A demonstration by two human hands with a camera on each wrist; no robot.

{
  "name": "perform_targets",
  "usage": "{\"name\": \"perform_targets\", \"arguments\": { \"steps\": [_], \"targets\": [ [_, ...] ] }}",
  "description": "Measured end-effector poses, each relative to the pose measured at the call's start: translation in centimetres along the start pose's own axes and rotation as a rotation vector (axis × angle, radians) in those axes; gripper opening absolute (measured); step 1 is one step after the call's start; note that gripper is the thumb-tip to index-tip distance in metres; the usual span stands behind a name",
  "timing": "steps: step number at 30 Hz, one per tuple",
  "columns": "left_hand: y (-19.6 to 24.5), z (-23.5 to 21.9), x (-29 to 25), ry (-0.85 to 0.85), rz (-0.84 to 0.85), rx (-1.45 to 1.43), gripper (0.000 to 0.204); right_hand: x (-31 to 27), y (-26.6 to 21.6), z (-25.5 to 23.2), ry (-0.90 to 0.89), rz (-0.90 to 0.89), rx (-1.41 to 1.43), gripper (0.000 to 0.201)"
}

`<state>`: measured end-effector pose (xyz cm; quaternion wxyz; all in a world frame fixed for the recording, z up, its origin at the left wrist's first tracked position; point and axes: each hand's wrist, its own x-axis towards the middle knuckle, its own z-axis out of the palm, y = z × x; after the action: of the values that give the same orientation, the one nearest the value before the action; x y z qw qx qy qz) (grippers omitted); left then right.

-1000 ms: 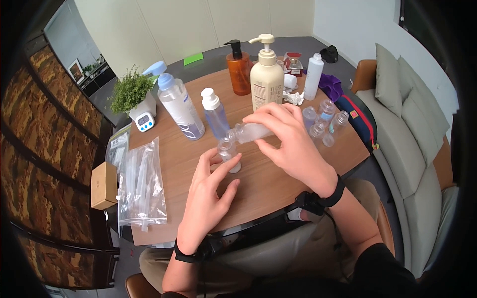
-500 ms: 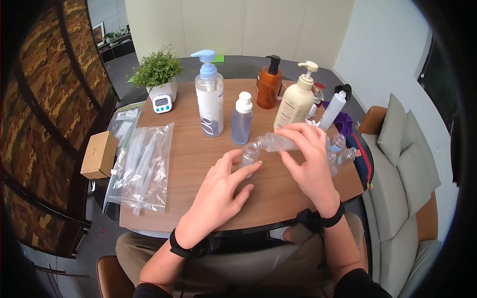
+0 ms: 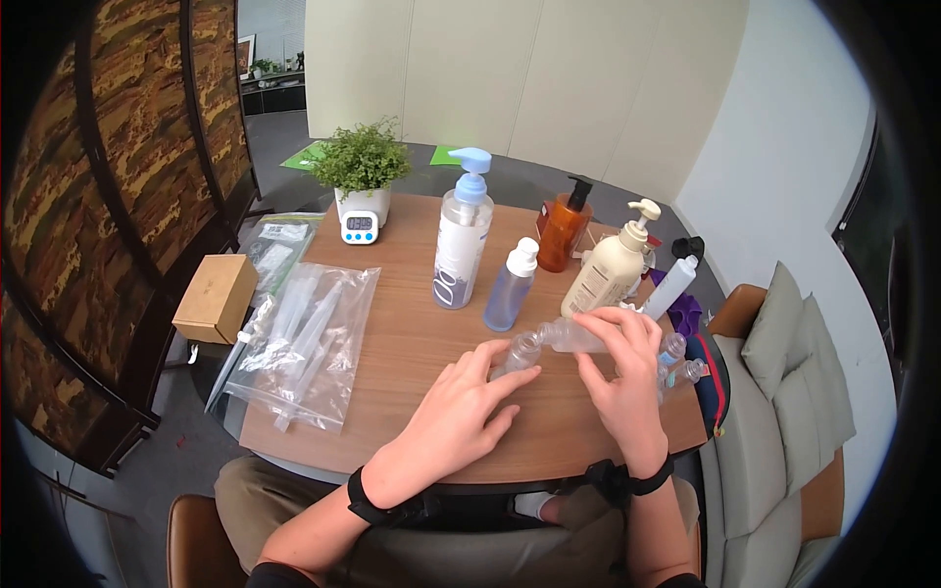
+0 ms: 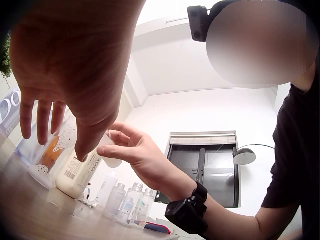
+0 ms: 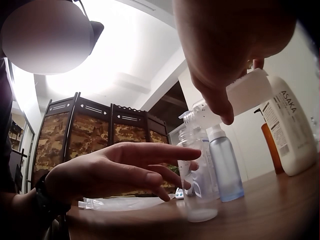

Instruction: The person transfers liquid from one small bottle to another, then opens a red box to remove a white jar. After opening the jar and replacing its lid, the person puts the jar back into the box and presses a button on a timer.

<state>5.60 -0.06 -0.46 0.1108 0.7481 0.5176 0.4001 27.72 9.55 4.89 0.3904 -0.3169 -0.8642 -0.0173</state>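
Note:
On the wooden table stands a small clear bottle [image 3: 523, 349], its mouth uncapped. My left hand [image 3: 459, 416] steadies it, the index finger on the near side and other fingers on the far side, with the thumb held off. Between finger and thumb my right hand [image 3: 627, 387] holds a translucent whitish bottle [image 5: 250, 93] almost on its side. Its threaded neck points left, right at the mouth of the standing bottle. Whitish contents show inside the tilted bottle; droplets mark the walls of the standing one [image 5: 202, 202]. A blue bottle with a white cap [image 3: 510, 286] is just behind.
Pump bottles stand farther back: one with a blue pump [image 3: 462, 250], an amber one [image 3: 564, 235], a cream one [image 3: 606, 272]. Several small clear bottles [image 3: 686, 372] sit right of my right hand. At left lie a plastic bag [image 3: 314, 343] and a cardboard box [image 3: 214, 297].
The head view has turned, so the things on the table have shifted to the right in it. Both hands keep their holds, the two bottle mouths still together.

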Motion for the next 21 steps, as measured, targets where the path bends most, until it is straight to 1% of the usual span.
{"name": "perform_targets", "arguments": {
  "steps": [21],
  "targets": [
    [-0.05,0.09,-0.14,0.005,0.008,0.003,0.054,0.00,-0.46,-0.42,0.005,-0.019,-0.058,0.047]
  ]
}}
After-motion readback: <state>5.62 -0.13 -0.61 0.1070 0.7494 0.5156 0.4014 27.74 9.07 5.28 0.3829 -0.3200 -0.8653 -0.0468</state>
